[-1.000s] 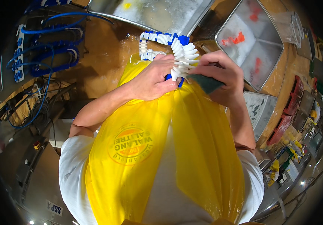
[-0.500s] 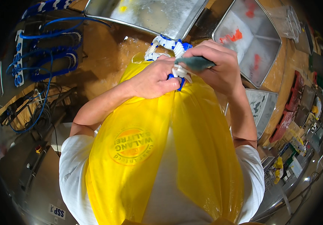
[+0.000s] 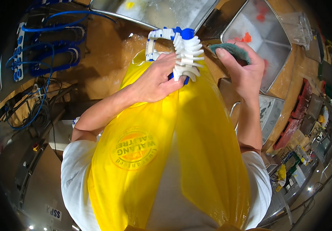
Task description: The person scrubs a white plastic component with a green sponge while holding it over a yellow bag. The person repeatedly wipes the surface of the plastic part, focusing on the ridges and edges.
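My left hand (image 3: 156, 81) is closed on a segmented plastic chain (image 3: 186, 52) with white finned links and blue parts, resting against the yellow plastic apron (image 3: 200, 123) on my body. The chain curves back in a loop over the apron's upper edge. My right hand (image 3: 247, 75) grips a dark green scouring pad (image 3: 231, 51), held apart from the chain on its right, in front of a metal basin.
A metal tray of cloudy liquid (image 3: 154, 9) lies ahead. A divided metal basin (image 3: 274, 46) and smaller metal tray (image 3: 270, 115) stand right, with red trays (image 3: 300, 100) beyond. Blue-white chain loops (image 3: 54, 61), blue hoses and dark cables lie left on the wooden surface.
My right hand with the pad went up onto the white fins, then moved away to the right, uncovering them. My left hand still grips the chain, slightly higher than half a second ago.
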`<state>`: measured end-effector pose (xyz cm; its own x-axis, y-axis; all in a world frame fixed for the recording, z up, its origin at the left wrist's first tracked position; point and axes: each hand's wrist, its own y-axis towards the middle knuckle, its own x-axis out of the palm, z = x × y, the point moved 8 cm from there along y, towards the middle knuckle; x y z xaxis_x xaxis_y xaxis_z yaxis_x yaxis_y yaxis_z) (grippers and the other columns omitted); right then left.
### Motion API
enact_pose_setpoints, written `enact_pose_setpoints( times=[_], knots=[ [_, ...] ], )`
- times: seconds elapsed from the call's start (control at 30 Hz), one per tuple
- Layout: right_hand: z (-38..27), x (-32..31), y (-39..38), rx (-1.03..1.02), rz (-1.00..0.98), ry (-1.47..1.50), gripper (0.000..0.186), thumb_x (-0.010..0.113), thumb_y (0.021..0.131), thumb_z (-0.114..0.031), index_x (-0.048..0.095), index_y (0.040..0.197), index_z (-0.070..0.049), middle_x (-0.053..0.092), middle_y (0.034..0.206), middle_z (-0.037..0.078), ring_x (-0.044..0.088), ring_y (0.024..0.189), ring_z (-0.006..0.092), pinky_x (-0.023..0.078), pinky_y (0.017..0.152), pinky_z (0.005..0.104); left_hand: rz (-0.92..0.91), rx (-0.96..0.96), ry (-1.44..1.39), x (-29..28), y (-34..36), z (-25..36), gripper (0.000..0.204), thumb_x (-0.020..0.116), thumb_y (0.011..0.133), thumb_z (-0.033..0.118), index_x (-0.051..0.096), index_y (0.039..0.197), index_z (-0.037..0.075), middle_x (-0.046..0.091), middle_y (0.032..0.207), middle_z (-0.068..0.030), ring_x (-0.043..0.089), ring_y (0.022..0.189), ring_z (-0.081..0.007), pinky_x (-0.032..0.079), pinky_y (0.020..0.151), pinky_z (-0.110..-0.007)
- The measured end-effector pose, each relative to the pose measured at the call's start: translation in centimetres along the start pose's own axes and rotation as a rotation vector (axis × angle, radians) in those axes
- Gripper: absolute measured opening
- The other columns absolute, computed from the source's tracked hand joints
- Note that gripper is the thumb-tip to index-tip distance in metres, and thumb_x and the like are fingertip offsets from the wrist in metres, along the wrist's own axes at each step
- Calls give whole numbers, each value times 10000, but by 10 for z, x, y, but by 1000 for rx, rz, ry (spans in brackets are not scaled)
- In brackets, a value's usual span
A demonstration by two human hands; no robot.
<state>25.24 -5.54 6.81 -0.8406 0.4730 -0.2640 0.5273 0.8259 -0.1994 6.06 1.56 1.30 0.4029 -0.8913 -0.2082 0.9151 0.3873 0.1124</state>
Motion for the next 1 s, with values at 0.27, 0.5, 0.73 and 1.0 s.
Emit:
enact_pose_setpoints(
  times=[0.27, 0.5, 0.73, 1.0],
  knots=[
    [48, 43, -43, 450, -305, 263, 159, 805, 953, -97, 695, 1038, -19, 730, 876, 49, 660, 705, 101, 527, 640, 255, -40, 55, 76, 6, 7, 0, 449, 589, 1000, 100, 629, 1446, 55, 621, 1504, -159, 549, 1416, -375, 375, 1225, -474],
    [57, 56, -36, 416, -269, 550, 128, 757, 961, -6, 636, 1001, -17, 731, 895, 83, 676, 702, 132, 543, 636, 270, -64, 48, -33, 8, 9, -8, 473, 537, 1017, 59, 592, 1487, 44, 566, 1574, -158, 512, 1462, -370, 344, 1246, -481],
    [52, 61, -30, 324, -306, 397, 176, 719, 935, 62, 594, 1028, -18, 725, 996, 147, 701, 743, 185, 562, 657, 305, -79, 48, -97, 6, 9, -7, 475, 538, 1010, 23, 591, 1482, 33, 571, 1571, -150, 529, 1450, -351, 356, 1238, -463],
    [69, 55, -35, 469, -496, 587, 143, 686, 974, 28, 620, 1086, -32, 758, 1015, 151, 718, 768, 179, 583, 664, 313, -48, 73, -79, 0, 3, -11, 456, 567, 1040, 174, 589, 1487, 85, 610, 1500, -159, 526, 1436, -378, 367, 1198, -505]
  ],
)
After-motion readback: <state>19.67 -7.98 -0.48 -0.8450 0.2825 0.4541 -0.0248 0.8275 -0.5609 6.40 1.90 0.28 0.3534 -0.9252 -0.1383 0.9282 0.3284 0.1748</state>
